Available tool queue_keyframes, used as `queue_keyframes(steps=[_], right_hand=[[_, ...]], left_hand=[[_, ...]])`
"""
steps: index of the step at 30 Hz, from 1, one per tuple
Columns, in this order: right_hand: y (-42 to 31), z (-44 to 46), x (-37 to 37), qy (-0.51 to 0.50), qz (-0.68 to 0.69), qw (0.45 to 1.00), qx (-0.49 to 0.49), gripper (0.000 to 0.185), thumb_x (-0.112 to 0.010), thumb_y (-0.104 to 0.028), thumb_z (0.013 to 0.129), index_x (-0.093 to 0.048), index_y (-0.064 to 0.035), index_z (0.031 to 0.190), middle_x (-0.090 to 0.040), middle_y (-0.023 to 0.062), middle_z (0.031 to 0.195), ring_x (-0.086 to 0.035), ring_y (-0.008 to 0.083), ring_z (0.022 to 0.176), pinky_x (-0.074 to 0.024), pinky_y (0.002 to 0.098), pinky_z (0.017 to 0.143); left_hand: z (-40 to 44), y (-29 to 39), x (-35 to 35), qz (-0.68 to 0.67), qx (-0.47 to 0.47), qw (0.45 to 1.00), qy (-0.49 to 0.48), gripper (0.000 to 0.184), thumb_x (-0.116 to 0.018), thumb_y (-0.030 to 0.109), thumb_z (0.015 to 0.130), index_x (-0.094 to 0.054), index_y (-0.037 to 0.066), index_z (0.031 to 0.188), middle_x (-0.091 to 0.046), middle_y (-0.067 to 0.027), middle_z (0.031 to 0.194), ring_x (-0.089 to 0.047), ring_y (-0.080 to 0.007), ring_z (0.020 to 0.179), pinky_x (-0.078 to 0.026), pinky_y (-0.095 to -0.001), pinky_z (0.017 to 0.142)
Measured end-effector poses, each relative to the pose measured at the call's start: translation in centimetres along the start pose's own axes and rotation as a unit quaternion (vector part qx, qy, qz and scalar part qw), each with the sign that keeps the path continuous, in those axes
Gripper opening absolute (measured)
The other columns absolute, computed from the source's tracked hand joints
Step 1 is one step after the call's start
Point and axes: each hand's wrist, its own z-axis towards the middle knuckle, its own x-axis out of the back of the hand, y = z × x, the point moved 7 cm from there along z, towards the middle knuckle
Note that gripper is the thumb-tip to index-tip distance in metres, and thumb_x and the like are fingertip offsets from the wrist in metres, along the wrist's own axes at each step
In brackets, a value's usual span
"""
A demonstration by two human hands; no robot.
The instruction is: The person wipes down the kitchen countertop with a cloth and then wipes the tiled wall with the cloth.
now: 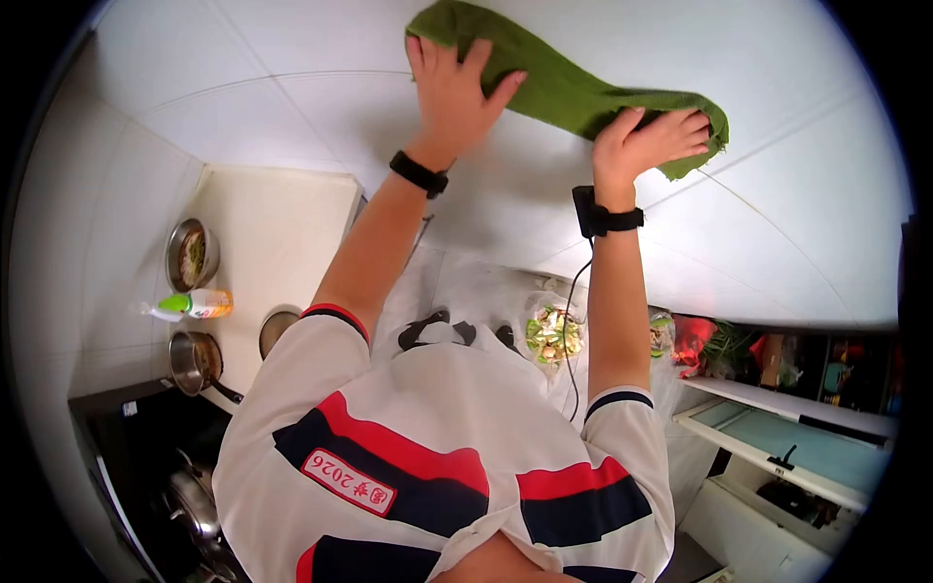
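Observation:
A long green cloth (559,83) lies against a white tiled surface (321,117) at the top of the view. My left hand (455,92) presses on the cloth's left part, its thumb out to the right and its fingertips by the upper fold. At the cloth's right end, my right hand (646,146) has its fingers bent into the bunched fabric, which curls round the fingertips. The cloth hangs slightly slack between the two hands. Each wrist wears a black band, and a cable runs down from the right one.
At the left, a pale counter (282,209) holds a metal bowl (191,255), a spray bottle (199,303) and a pan (196,362). A stove with pots (194,500) is below them. Bags of food (554,335) lie on the floor; shelves (792,418) stand at the right.

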Motion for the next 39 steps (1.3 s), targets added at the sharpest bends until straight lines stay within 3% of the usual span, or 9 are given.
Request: queue_keyframes(steps=[3,4,11,15,19,21,27,35,39], right_hand=[[-5.1,-0.2,-2.7,-0.005,0.02,1.0,0.008,0.068,-0.051,-0.03,0.08,-0.034,0.0128,0.13,-0.034,0.0325,0.129,-0.023,0.0601,0.123,-0.0033,0.0709,0.104],[-6.6,-0.6,-3.5,0.004,0.022,0.999,0.027,0.067,-0.051,-0.03,0.08,-0.036,0.0121,0.13,-0.035,0.0321,0.129,-0.023,0.0608,0.122,-0.0033,0.0717,0.103],[-12.6,-3.9,-7.9,0.01,0.034,0.995,0.098,0.057,-0.057,-0.035,0.081,-0.051,0.001,0.124,-0.043,0.022,0.126,-0.032,0.0572,0.12,-0.0096,0.0737,0.1],[-14.4,-5.5,-9.1,-0.004,0.022,0.991,0.133,0.048,-0.06,-0.034,0.08,-0.058,-0.0056,0.119,-0.052,0.0134,0.116,-0.04,0.0489,0.116,-0.0151,0.0705,0.1],[-14.9,-7.9,-9.7,-0.049,0.006,0.98,0.191,0.041,-0.063,-0.031,0.078,-0.063,-0.0137,0.116,-0.058,0.0041,0.108,-0.047,0.037,0.111,-0.0227,0.0661,0.098],[-14.8,-9.5,-10.0,-0.07,0.004,0.971,0.228,0.039,-0.063,-0.03,0.078,-0.064,-0.0153,0.114,-0.06,0.0027,0.106,-0.049,0.0339,0.109,-0.0262,0.0636,0.097],[-10.6,-11.4,-8.7,-0.111,0.019,0.97,0.217,0.037,-0.065,-0.027,0.078,-0.065,-0.0149,0.113,-0.06,0.0037,0.104,-0.051,0.0332,0.106,-0.0303,0.0581,0.092],[-9.5,-10.4,-7.8,-0.085,0.042,0.982,0.163,0.046,-0.064,-0.024,0.075,-0.061,-0.0088,0.119,-0.056,0.0097,0.114,-0.044,0.0424,0.113,-0.021,0.0644,0.099],[-11.5,-8.9,-8.2,-0.066,0.074,0.984,0.145,0.05,-0.064,-0.024,0.073,-0.061,-0.0091,0.121,-0.056,0.0103,0.116,-0.042,0.0436,0.116,-0.0166,0.0667,0.1]], left_hand=[[1.0,-4.9,2.8,0.005,0.031,1.0,0.003,0.056,-0.073,0.04,0.078,-0.056,0.001,0.114,-0.047,-0.024,0.116,-0.04,-0.0453,0.114,-0.021,-0.0657,0.102],[-0.2,-7.7,2.0,0.049,0.114,0.989,-0.086,0.075,-0.073,0.041,0.078,-0.043,-0.007,0.128,-0.04,-0.0351,0.129,-0.033,-0.0551,0.124,-0.023,-0.0641,0.106],[-2.5,-14.5,5.3,0.035,0.042,0.998,0.039,0.069,-0.07,0.04,0.082,-0.043,-0.002,0.129,-0.044,-0.0265,0.119,-0.033,-0.0471,0.119,-0.013,-0.0641,0.107],[-9.2,-16.6,3.6,0.005,0.159,0.987,0.009,0.071,-0.068,0.04,0.082,-0.041,-0.011,0.124,-0.039,-0.0346,0.126,-0.027,-0.0546,0.124,-0.014,-0.0672,0.105],[-20.3,-16.0,-1.7,0.025,0.349,0.926,-0.141,0.082,-0.058,0.042,0.089,-0.026,-0.022,0.129,-0.024,-0.0463,0.135,-0.013,-0.0618,0.131,-0.007,-0.0663,0.11],[-23.2,-14.1,-3.2,-0.012,0.379,0.908,-0.177,0.088,-0.052,0.042,0.091,-0.013,-0.022,0.137,-0.021,-0.047,0.136,-0.015,-0.0621,0.129,-0.007,-0.0622,0.112],[-23.9,-10.3,-3.8,-0.101,0.424,0.873,-0.218,0.085,-0.054,0.039,0.092,-0.016,-0.023,0.136,-0.021,-0.0467,0.137,-0.016,-0.0615,0.13,-0.012,-0.0602,0.112],[-9.7,-10.0,1.4,-0.024,0.135,0.99,-0.03,0.059,-0.065,0.026,0.078,-0.043,-0.007,0.123,-0.042,-0.0333,0.116,-0.032,-0.054,0.119,-0.006,-0.07,0.107],[-6.2,-11.9,2.7,0.036,0.103,0.993,-0.044,0.058,-0.066,0.026,0.077,-0.045,-0.006,0.121,-0.045,-0.0292,0.112,-0.033,-0.0522,0.118,-0.005,-0.0694,0.107]])
